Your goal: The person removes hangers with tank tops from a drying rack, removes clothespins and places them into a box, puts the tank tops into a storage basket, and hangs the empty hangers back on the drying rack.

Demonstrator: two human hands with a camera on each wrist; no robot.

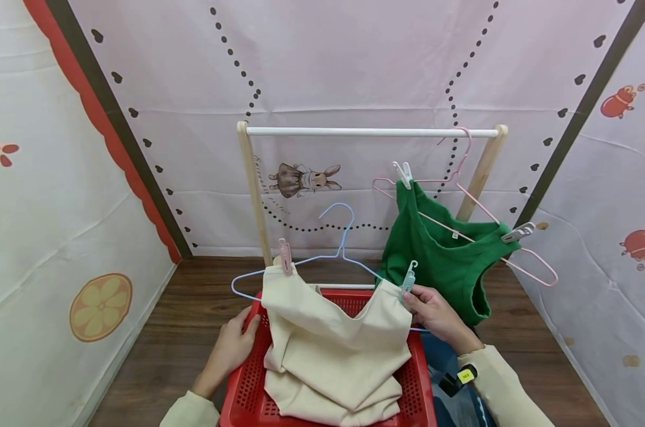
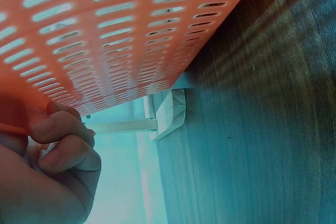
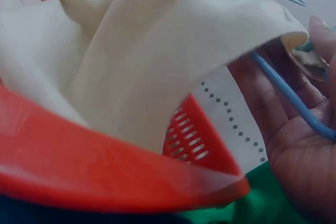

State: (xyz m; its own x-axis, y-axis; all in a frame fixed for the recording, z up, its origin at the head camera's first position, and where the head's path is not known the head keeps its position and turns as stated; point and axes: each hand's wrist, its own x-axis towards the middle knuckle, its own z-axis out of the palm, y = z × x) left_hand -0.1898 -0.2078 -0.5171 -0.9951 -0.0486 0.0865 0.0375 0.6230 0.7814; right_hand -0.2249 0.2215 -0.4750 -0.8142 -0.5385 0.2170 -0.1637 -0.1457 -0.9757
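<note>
A cream sleeveless top (image 1: 333, 350) hangs from a blue hanger (image 1: 342, 240), its lower part bunched in a red basket (image 1: 427, 385). One strap carries a pink clothespin (image 1: 285, 256), the other a teal clothespin (image 1: 409, 276). My right hand (image 1: 438, 314) pinches the teal clothespin at the strap. In the right wrist view the hanger's blue arm (image 3: 289, 94) crosses in front of that hand's fingers. My left hand (image 1: 232, 344) grips the basket's left rim, with curled fingers (image 2: 71, 153) showing in the left wrist view.
Behind the basket stands a rack with a white rail (image 1: 354, 131) and wooden posts. A pink hanger (image 1: 463, 157) on its right holds a green top (image 1: 434, 255) with two clips. Dark blue cloth (image 1: 445, 359) lies right of the basket on the wood-grain surface (image 1: 157, 344).
</note>
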